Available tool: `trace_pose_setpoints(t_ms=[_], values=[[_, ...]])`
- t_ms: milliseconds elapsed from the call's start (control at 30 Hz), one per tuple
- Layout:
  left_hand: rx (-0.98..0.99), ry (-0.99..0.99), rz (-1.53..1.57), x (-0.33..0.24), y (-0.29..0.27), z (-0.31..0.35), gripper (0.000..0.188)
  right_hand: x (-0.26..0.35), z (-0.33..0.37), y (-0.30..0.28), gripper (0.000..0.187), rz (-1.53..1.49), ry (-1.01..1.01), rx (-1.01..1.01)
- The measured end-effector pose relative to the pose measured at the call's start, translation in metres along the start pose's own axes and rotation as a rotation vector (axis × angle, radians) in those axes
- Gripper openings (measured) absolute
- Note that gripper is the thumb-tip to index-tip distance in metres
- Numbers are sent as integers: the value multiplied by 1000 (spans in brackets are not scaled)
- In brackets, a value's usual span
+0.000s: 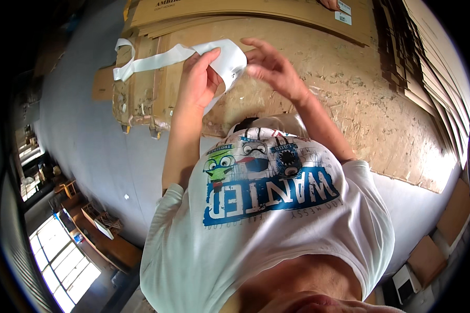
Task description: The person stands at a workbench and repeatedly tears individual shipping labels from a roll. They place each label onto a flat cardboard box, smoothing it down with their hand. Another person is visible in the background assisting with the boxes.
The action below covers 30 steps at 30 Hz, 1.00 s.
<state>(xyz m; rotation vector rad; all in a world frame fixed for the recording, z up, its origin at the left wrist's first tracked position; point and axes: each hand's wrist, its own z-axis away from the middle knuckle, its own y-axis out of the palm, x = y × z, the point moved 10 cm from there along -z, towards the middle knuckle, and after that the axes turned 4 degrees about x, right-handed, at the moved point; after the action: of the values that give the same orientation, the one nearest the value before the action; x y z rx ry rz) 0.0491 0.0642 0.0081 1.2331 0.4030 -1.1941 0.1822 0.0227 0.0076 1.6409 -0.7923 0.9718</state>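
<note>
My left hand [202, 81] is closed around a glossy white band [227, 58], the thumb lying on top of it. The band looks like label strip and bends in a wide loop at my fingers. Its long creased tail [164, 58] runs off to the left and curls over at the table's left end. My right hand [274, 68] is beside the loop's right edge with its fingers spread. Its thumb is very near the band; whether it touches, I cannot tell. Both hands are above a worn, cardboard-covered worktable [297, 112].
Flat brown cartons [277, 21] lie stacked along the far side, and another person's hand [329, 4] rests there. More cardboard sheets [428, 78] stand on the right. A brown carton piece [102, 83] is beyond the table's left end. Grey floor [99, 146] stretches left.
</note>
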Motion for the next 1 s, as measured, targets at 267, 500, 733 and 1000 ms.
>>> trace_pose_setpoints(t_ms=[267,500,733,1000], values=[[-11,-63,-5,15,-5,31,27,31,37,34,46,-49,11,106],[102,-190,-91,55,23,43,20,41,67,21,37,108,-7,37],[53,-151,-171,65,41,45,14,54,90,-3,17,332,-139,-180],[-48,-222,-54,92,-1,30,11,57,93,-14,18,770,-397,-273]])
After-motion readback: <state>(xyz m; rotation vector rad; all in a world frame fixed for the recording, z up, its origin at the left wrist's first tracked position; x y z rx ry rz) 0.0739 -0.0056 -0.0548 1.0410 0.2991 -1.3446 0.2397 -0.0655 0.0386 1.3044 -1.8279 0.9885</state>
